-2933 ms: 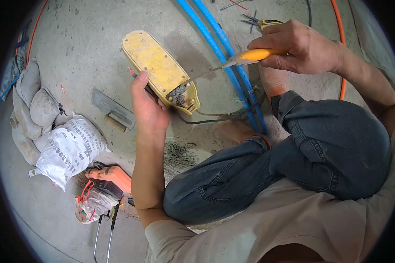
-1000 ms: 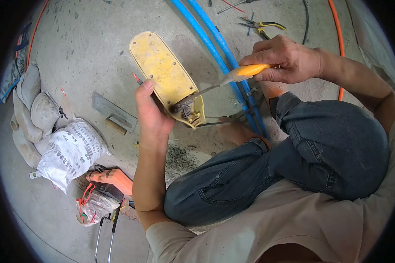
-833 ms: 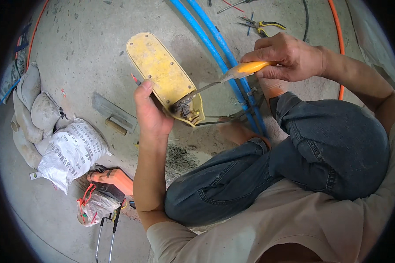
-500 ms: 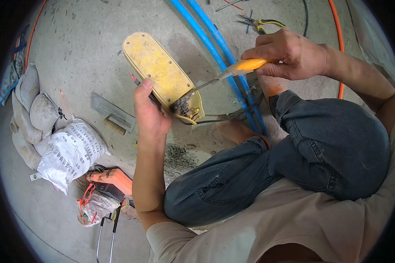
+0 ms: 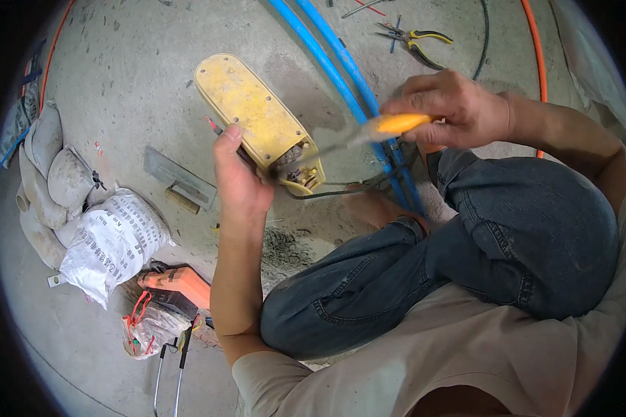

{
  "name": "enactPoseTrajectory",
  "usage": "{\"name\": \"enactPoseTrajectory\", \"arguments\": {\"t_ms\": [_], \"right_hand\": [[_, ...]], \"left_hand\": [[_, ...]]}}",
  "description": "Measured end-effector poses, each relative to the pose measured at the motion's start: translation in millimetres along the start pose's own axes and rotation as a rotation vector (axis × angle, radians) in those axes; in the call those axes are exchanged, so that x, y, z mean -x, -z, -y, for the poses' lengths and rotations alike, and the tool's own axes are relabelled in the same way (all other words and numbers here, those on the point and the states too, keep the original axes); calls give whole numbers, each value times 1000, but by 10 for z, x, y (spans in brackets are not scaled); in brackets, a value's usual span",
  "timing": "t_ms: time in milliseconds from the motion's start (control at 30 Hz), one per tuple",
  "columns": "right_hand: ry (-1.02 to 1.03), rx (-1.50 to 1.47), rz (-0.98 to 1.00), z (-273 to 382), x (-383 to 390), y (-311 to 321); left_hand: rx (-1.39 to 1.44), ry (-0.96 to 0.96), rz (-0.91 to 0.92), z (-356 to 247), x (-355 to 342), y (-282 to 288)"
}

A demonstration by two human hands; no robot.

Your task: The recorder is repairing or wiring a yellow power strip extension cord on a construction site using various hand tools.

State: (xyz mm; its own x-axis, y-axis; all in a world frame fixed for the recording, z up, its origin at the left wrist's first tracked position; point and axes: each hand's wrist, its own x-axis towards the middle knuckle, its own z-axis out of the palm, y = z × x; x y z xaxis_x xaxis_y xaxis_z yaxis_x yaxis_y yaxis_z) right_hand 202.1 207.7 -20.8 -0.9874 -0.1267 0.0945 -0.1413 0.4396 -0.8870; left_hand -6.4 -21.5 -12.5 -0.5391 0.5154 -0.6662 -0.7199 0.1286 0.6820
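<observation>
Head view: left hand (image 5: 240,172), nearer, grasps yellow casing (image 5: 249,108) lying eleven-to-five o'clock; right hand (image 5: 459,108), at its three o'clock, grips orange-handled tool (image 5: 401,124)

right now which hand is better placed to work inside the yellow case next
Probably the right hand: it grips the orange-handled tool, its blurred shaft over the open end of the yellow case. The left hand is busy holding the case.
</observation>
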Motion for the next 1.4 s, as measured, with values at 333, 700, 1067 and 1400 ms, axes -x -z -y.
{"name": "enactPoseTrajectory", "arguments": {"t_ms": [333,700,1067,1400], "right_hand": [[-10,42,-27,-113,93,110],[-60,12,16,-177,104,158],[-317,67,-100,-496,320,93],[-610,164,-60,-600,191,25]], "left_hand": [[9,-20,-1,-35,2,7],[-47,-3,138,-132,-53,263],[-1761,-638,-423,-56,-361,638],[-1641,-834,-605,-177,-454,724]]}}
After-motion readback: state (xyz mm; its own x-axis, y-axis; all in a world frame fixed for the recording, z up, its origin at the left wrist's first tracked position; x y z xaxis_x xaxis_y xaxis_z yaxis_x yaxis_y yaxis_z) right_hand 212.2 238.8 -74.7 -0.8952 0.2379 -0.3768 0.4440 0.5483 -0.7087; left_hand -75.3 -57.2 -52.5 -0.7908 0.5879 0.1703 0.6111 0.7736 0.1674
